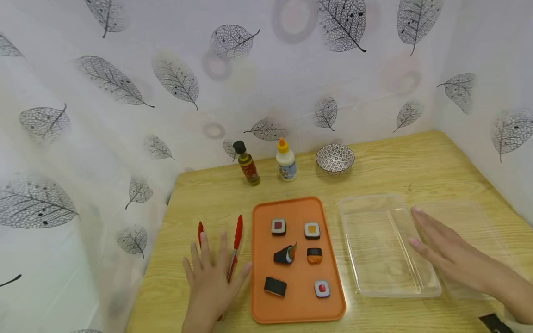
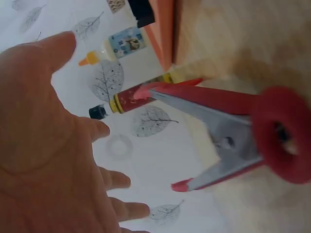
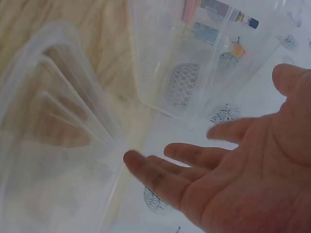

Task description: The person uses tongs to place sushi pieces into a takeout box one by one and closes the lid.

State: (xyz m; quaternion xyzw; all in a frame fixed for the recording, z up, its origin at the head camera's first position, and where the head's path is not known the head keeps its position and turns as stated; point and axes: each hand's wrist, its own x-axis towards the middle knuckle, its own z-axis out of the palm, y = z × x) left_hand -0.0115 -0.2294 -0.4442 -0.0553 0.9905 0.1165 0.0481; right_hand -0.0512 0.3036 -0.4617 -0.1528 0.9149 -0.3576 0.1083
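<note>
My left hand hovers with spread fingers over red-tipped tongs, holding nothing. The left wrist view shows the tongs' grey metal joint and red tips, apart from the palm. On the right, my right hand stretches out empty between a clear plastic box and a flat clear lid; whether it touches either cannot be told. Between the hands lies an orange tray bearing several toy sushi pieces, among them a dark cone roll, a black-wrapped block and a white roll with red centre.
Behind the tray stand a dark-capped sauce bottle, a white bottle with yellow cap and a patterned bowl. A leaf-print curtain hangs along the back and sides of the wooden table.
</note>
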